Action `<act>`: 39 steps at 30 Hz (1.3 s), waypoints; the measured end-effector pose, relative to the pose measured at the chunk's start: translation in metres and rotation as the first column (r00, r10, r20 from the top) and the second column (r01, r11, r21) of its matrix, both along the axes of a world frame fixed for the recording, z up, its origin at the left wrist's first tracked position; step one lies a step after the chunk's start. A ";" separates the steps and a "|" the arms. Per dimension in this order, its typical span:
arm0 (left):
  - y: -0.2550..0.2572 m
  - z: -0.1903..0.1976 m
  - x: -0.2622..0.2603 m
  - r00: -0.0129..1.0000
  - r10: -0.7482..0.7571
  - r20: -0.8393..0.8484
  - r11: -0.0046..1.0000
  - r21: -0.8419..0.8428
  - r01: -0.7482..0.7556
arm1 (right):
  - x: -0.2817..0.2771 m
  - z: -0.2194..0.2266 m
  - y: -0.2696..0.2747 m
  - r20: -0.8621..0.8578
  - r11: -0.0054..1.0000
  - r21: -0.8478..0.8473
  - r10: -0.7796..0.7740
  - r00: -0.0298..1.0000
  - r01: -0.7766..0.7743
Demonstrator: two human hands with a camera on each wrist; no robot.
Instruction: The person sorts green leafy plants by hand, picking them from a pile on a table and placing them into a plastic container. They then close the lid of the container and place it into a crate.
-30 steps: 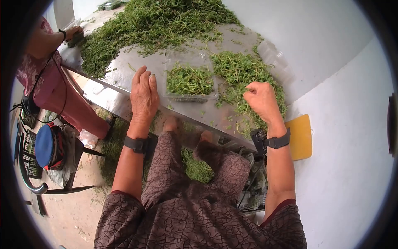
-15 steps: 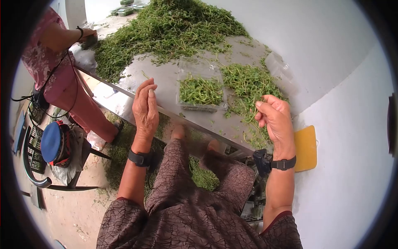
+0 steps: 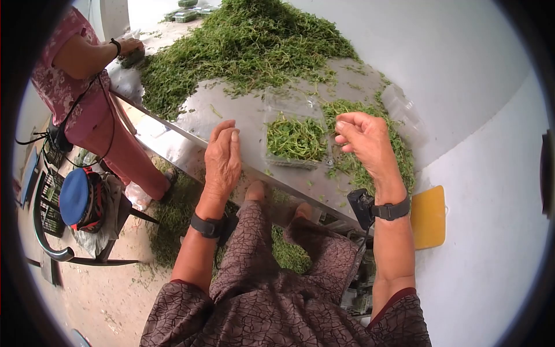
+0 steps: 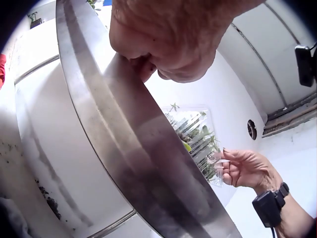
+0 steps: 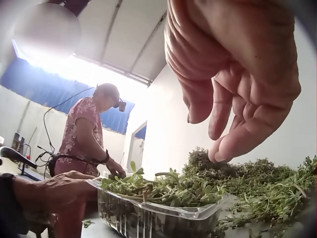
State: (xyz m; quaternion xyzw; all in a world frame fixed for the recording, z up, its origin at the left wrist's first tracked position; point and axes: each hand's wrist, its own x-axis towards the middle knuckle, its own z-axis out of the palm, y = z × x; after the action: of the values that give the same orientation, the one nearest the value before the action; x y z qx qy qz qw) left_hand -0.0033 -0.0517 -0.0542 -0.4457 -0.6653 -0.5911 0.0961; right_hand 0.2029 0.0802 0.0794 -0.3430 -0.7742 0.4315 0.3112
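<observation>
A clear plastic clamshell box [image 3: 292, 163] heaped with leafy green stems [image 3: 295, 137] stands near the table's front edge, its lid raised at the back. My right hand [image 3: 370, 141] hovers just right of the box, above a smaller pile of greens [image 3: 399, 156]. In the right wrist view its loosely bent fingers [image 5: 242, 141] have nothing between them. My left hand [image 3: 222, 159] is left of the box at the steel table edge [image 4: 143, 144], fingers extended and relaxed. It holds nothing.
A large heap of greens [image 3: 254, 52] covers the back of the table. Another person [image 3: 81, 75] works at the left end. A clear plastic lid or tray [image 3: 404, 110] lies by the wall. A yellow board [image 3: 428, 217] and a chair with a blue cap [image 3: 78, 199] flank the table.
My right hand has moved from the smaller pile toward the box, and its fingers have loosened. The left hand stays by the table edge. The head view has shifted slightly.
</observation>
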 end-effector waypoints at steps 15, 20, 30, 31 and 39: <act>-0.002 -0.005 -0.001 0.999 -0.054 -0.008 0.998 -0.022 0.054 | 0.110 -0.023 -0.039 0.462 0.919 0.383 -0.274 0.843 0.089; -0.023 0.011 0.019 0.977 -0.190 0.094 0.982 0.017 0.189 | 0.125 -0.047 -0.061 0.447 0.868 0.493 -0.316 0.837 0.064; -0.037 0.012 0.062 0.851 -0.400 0.341 0.907 0.014 0.421 | 0.096 -0.058 -0.089 0.178 0.829 0.554 -0.209 0.962 0.078; -0.042 0.015 0.071 0.803 -0.446 0.396 0.879 0.023 0.477 | 0.092 -0.060 -0.088 0.174 0.828 0.556 -0.205 0.963 0.075; -0.053 0.020 0.085 0.809 -0.571 0.141 0.806 -0.090 0.585 | 0.067 -0.062 -0.090 0.050 0.833 0.545 -0.149 0.988 0.098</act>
State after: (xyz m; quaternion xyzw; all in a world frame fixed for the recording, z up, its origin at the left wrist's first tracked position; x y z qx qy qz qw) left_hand 0.0819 -0.1050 -0.0346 -0.6001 -0.5388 -0.5712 -0.1531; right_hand 0.2698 -0.0100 0.0169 -0.3097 -0.8537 0.1589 0.3873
